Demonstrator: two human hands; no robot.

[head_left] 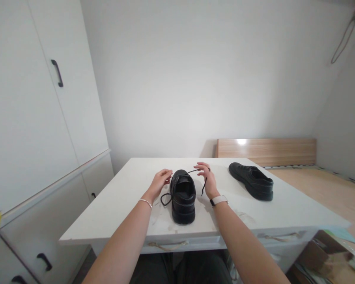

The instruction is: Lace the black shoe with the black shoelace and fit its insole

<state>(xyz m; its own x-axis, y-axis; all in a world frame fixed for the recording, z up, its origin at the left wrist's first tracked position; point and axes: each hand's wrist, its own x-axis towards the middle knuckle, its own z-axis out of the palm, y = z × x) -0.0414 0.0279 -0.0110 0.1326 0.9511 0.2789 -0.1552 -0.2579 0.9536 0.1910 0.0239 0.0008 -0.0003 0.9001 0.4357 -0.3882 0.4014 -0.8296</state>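
Observation:
A black lace-up shoe (183,203) stands upright on the white table, its heel toward me and its toe pointing away. My right hand (207,177) is to the right of the shoe, its fingers closed on a black shoelace (192,171). That lace runs taut from the front of the shoe, and its loose end hangs below the hand. On the other side, my left hand (162,180) is close beside the shoe with curled fingers; what its fingertips hold, if anything, is hidden. Another lace end curls in a loop at the shoe's left side, under the left hand.
A second black shoe (251,180) rests on the right part of the white table (121,213). Drawers with rope handles (168,245) are under the front edge. White cabinets (47,130) flank the left; a wooden bed (313,185) and a cardboard box (316,250) are at right.

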